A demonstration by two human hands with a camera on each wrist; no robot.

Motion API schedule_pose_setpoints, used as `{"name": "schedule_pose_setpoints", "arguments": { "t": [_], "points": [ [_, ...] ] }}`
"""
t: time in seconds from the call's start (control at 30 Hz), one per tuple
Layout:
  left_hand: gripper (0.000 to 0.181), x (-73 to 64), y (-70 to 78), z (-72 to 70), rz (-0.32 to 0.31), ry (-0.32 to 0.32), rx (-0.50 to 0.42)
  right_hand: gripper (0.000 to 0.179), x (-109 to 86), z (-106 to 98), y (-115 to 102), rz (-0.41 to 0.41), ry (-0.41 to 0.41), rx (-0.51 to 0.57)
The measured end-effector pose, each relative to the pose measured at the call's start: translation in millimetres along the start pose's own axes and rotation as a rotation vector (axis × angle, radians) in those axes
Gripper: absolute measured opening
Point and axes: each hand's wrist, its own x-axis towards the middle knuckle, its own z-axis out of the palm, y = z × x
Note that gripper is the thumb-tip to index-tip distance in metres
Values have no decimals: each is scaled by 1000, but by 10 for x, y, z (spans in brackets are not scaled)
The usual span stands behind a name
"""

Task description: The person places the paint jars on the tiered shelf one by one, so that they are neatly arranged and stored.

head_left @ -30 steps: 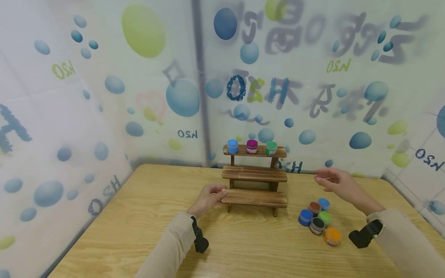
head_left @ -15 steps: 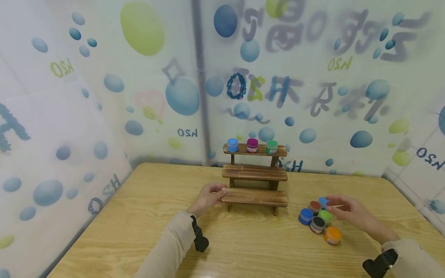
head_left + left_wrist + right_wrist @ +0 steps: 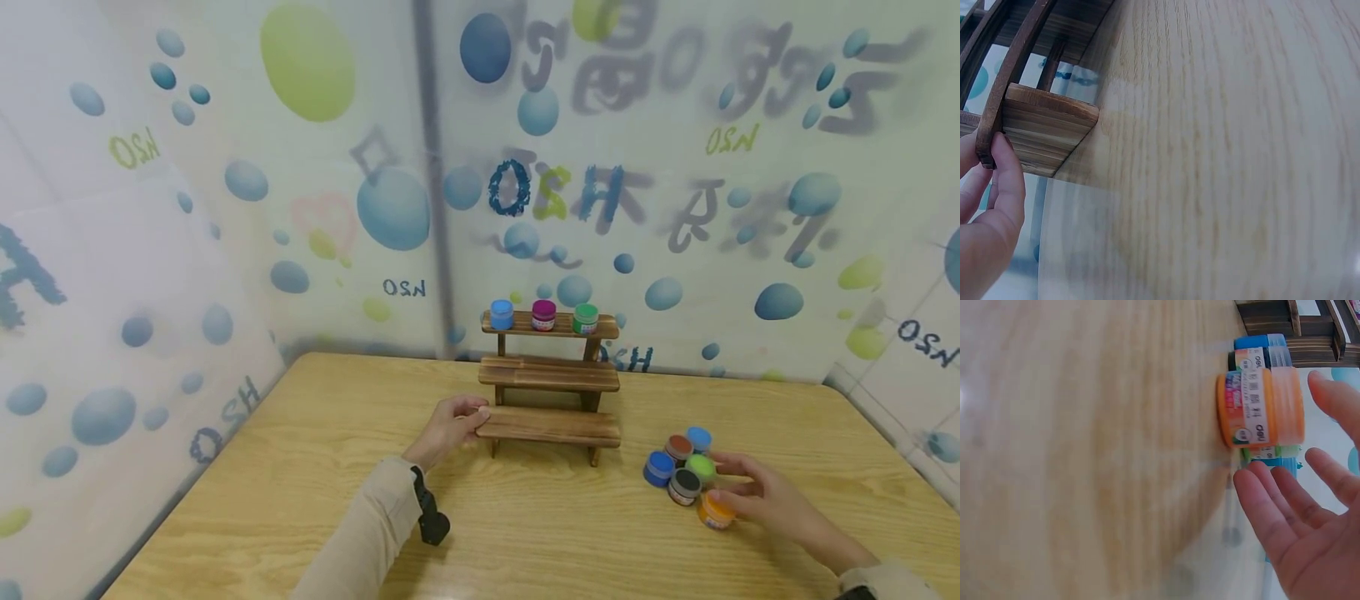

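One orange jar [image 3: 1252,411] stands upright on the surface [image 3: 555,533], just left of the nearer right hand [image 3: 772,498], whose parted, relaxed fingers [image 3: 1263,511] hold nothing; the left hand [image 3: 450,429] pinches the left end of a wooden rack's lowest shelf [image 3: 551,423]

A screened-off spot, the kind of room unclear; pale sheets [image 3: 468,250] printed with bubbles [image 3: 393,210] and reversed H2O lettering [image 3: 551,193] enclose the back and sides of a wood-grain table [image 3: 315,467]
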Motion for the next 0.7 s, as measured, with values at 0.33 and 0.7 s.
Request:
{"name": "schedule_pose_setpoints", "arguments": {
  "t": [0.33,0.7],
  "points": [
    [30,-11,4,-4,-19,1,7,49,-85,92,57,-103,86,-51],
    [31,-15,8,6,-1,5,6,49,-135,135,64,-128,117,-45]
  ]
}}
